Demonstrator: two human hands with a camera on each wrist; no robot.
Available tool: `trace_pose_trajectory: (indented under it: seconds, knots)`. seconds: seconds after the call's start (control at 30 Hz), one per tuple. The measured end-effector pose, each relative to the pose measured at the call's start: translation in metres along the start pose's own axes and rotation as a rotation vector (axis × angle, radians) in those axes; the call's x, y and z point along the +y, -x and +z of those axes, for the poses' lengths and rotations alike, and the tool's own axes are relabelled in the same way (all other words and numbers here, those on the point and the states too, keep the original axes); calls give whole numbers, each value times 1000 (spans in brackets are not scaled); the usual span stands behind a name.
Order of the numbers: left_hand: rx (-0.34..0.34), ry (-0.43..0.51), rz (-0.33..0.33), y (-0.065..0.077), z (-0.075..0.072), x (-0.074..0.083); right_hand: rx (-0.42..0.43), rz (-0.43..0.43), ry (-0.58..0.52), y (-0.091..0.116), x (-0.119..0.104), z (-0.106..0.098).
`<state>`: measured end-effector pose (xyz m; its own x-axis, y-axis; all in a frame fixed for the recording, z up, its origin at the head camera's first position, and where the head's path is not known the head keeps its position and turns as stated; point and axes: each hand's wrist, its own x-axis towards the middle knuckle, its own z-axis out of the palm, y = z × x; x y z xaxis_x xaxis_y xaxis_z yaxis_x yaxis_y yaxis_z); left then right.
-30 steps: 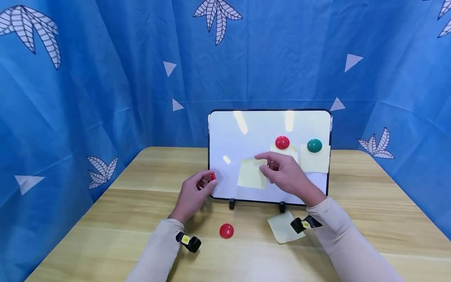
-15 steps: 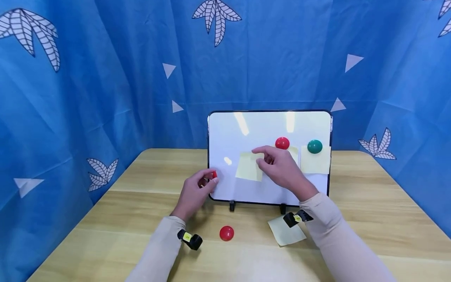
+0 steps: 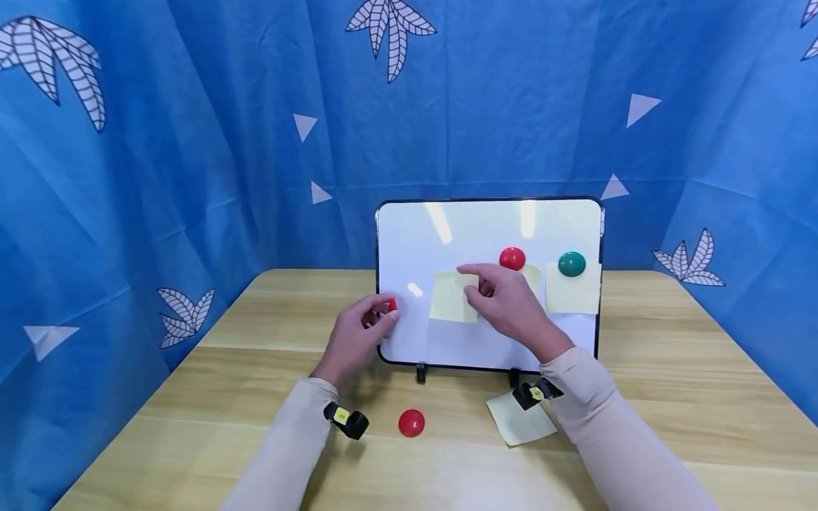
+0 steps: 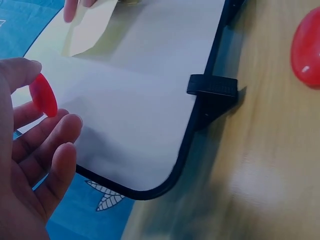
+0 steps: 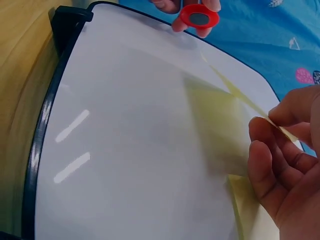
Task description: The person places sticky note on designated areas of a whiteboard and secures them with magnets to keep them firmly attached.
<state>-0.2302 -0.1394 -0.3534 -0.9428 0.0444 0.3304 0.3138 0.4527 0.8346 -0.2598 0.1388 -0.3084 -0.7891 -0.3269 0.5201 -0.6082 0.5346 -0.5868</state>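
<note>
My left hand (image 3: 358, 333) pinches a round red magnet (image 4: 44, 95) by its edge, in front of the whiteboard's left side. The right wrist view shows the grey disc on the back of that magnet (image 5: 199, 19). Between thumb and forefinger my right hand (image 3: 508, 301) holds a pale yellow sticky note (image 3: 452, 298) by its upper right corner. That note stands slightly off the whiteboard (image 3: 409, 248) and casts a yellowish shadow on it. To the right, a red magnet (image 3: 513, 258) and a green magnet (image 3: 571, 264) each sit at the top of a note on the board.
The board leans upright on small black stand feet (image 3: 421, 372) on a wooden table (image 3: 255, 397). Before it lie another red magnet (image 3: 412, 423) and a loose sticky note (image 3: 520, 420). Blue patterned cloth (image 3: 243, 142) hangs behind and at both sides.
My right hand has lifted the sticky note higher and slightly left over the board. My left hand, with the red magnet, has edged up and right.
</note>
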Motion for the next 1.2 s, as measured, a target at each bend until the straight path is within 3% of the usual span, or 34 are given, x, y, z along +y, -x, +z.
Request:
trace_pose_trajectory:
  seconds: [0.3, 0.63, 1.2]
  knots:
    - [-28, -20, 33, -8, -2, 9, 12, 19, 47, -3, 0, -1]
    - [-19, -35, 5, -17, 0, 21, 89, 27, -32, -2, -2, 2]
    - [-3, -25, 32, -21, 12, 33, 194, -63, 27, 0, 3, 2]
